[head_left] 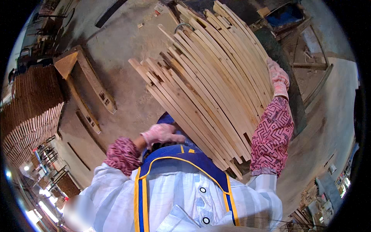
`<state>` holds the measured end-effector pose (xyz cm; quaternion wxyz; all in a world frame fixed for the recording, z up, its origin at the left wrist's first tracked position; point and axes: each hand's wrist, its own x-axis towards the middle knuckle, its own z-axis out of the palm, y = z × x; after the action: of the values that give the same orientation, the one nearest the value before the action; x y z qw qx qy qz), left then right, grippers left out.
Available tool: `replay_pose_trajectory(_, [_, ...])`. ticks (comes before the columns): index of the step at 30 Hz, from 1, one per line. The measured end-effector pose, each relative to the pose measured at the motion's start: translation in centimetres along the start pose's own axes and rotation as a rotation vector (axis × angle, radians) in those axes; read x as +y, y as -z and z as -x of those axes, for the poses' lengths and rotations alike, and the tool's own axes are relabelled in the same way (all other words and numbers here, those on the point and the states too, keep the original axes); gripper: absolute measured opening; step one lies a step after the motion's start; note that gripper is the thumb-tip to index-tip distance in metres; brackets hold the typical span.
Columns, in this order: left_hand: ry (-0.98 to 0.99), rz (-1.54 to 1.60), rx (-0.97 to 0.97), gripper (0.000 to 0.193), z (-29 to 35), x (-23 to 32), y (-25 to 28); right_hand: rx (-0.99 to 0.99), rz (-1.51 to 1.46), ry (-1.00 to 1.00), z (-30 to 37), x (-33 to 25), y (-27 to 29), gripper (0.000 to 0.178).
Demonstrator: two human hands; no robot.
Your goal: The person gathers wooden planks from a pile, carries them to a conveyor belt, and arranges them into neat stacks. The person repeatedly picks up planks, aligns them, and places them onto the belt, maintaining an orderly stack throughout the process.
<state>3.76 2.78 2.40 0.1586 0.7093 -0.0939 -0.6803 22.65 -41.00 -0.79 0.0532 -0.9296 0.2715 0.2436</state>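
Note:
A broad stack of long, pale wooden strips (216,77) lies slantwise before me, its ends uneven. At the stack's right side, my right hand (278,77), in a pinkish knitted glove, rests against the outermost strip with fingers stretched along its edge. My left hand (162,133), gloved the same way, is in front of my blue apron (185,156), left of the near strips. Its fingers point right, somewhat apart, and nothing shows in them. Whether its fingertips touch the apron I cannot tell.
A pallet jack (85,85) with two worn forks stands on the concrete floor at left. Beyond it is a large stack of brown slats (34,104). A wooden frame (309,65) and a blue-lined container (284,15) are at far right. A dark bar (110,13) lies at the back.

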Motion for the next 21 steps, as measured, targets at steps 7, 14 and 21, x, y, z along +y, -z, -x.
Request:
replay_pose_trajectory(7, [-0.316, 0.147, 0.290, 0.037, -8.2, -2.0, -7.1, -0.056, -0.056, 0.028, 0.4, -0.2, 1.0, 0.073])
replay_pose_trajectory(14, [-0.205, -0.086, 0.215, 0.046, -0.5, 3.6, -1.1, -0.010, 0.006, -0.158, 2.9, -1.4, 3.2, 0.068])
replay_pose_trajectory(21, [-0.199, -0.228, 0.325, 0.053, -1.7, 3.3, -2.7, 0.033, 0.068, -0.154, 4.0, -2.3, 3.7, 0.065])
